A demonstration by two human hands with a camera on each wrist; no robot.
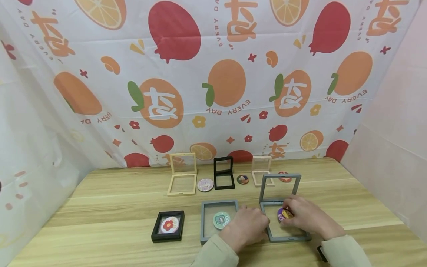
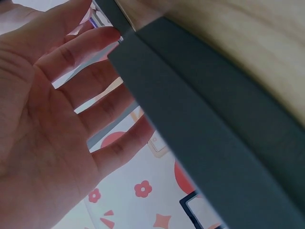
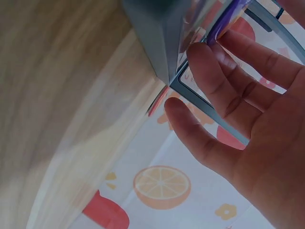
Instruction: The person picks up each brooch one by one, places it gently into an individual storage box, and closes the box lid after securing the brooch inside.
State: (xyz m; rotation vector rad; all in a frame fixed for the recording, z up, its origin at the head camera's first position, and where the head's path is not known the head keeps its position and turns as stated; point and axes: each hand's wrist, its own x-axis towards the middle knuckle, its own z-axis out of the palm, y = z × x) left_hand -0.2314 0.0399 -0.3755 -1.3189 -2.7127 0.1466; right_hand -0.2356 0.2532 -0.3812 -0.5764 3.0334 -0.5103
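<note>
The table [image 1: 110, 204] is viewed forward-down from the head, left hand [image 2: 62, 114] and right hand [image 3: 257, 114] closely from wrists; the curtain [image 1: 200, 85] is shared by all.

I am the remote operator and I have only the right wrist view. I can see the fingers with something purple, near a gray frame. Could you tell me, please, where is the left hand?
Observer: In the head view, the left hand is at the left edge of the open gray frame.

Operator: Thank you. And what is lying on the other side of this hand, to its left?

Observer: Just there lies a second gray frame, with a round mint-green badge inside its border.
</note>
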